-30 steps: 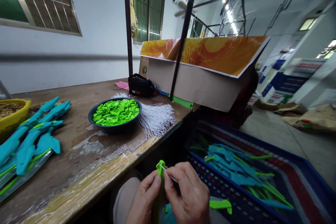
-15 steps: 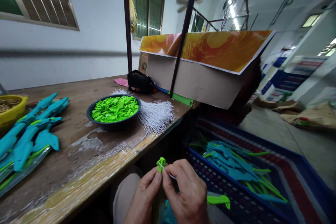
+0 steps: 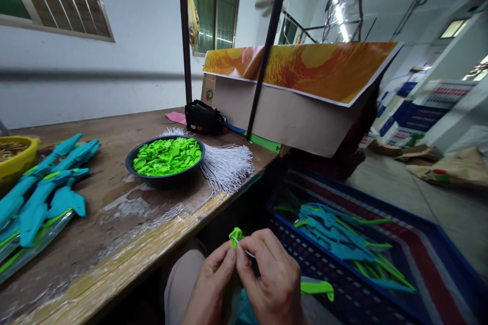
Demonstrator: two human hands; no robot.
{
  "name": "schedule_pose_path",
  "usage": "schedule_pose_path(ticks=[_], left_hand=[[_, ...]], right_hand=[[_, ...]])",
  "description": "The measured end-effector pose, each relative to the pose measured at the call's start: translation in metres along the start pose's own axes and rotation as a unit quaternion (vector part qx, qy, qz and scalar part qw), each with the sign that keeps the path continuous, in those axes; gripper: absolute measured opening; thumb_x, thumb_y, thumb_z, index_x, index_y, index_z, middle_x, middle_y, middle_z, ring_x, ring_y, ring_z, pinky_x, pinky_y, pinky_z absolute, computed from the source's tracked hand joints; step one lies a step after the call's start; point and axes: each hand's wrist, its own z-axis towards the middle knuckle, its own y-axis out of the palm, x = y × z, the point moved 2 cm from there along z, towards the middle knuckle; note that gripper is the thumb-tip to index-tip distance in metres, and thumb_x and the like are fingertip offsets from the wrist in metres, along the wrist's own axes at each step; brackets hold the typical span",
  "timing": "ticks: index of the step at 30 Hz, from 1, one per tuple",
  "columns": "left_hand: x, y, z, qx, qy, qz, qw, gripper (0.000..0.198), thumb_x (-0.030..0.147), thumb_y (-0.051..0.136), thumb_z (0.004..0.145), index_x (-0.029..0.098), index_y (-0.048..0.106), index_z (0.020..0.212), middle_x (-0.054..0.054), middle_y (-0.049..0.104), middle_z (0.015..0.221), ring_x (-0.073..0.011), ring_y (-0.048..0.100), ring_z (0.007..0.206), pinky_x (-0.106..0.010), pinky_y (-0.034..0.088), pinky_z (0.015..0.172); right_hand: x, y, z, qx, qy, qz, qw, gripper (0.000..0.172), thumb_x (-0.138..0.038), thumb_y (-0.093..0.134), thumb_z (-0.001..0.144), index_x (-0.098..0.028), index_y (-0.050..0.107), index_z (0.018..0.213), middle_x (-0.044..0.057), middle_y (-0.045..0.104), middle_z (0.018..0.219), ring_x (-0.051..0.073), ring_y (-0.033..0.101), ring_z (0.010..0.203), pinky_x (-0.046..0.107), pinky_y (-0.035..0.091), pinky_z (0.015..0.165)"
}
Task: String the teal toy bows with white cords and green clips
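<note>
bowl [image 3: 131,166] holds green pieces [image 3: 168,155]

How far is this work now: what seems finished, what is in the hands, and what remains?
Done: teal toys fill the blue crate.
In hand: the left hand pinches a green piece; the right hand holds a white string at it.
Left: the bowl of green pieces, the white strings and the teal toys on the table.
</note>
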Motion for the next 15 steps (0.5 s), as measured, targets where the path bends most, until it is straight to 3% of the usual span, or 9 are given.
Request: schedule_pose_path(ticks=[5, 10, 15], left_hand=[[-0.013, -0.002, 0.006, -0.04, 0.005, -0.013, 0.999, 0.041, 0.047, 0.087, 0.07, 0.02, 0.083, 0.101, -0.012, 0.078, 0.11, -0.0339, 0.064, 0.116, -0.04, 0.045, 0.106], [-0.022, -0.005, 0.013, -0.055, -0.01, -0.096, 0.994, 0.041, 0.037, 0.088, 0.069, 0.022, 0.082, 0.106, -0.011, 0.077, 0.113, -0.0327, 0.065, 0.117, -0.04, 0.043, 0.108], [-0.019, -0.007, 0.013, 0.017, -0.016, -0.132, 0.991, 0.031, 0.038, 0.091, 0.065, 0.018, 0.083, 0.088, -0.01, 0.078, 0.093, -0.0278, 0.071, 0.095, -0.037, 0.052, 0.093]], right_hand=[[0.002, 0.003, 0.0, 0.011, 0.003, -0.017, 1.0, 0.015, -0.01, 0.051, 0.098, -0.017, 0.061, 0.09, 0.004, 0.057, 0.08, 0.015, 0.059, 0.07, 0.024, 0.048, 0.063], [0.008, 0.006, -0.006, -0.004, 0.049, -0.05, 0.998, 0.019, -0.026, 0.051, 0.102, -0.017, 0.062, 0.116, 0.011, 0.062, 0.107, 0.021, 0.066, 0.092, 0.028, 0.055, 0.074], [0.016, 0.005, -0.013, -0.105, 0.144, 0.061, 0.982, 0.012, -0.026, 0.052, 0.1, -0.021, 0.063, 0.099, 0.004, 0.063, 0.092, 0.017, 0.066, 0.082, 0.024, 0.052, 0.07]])
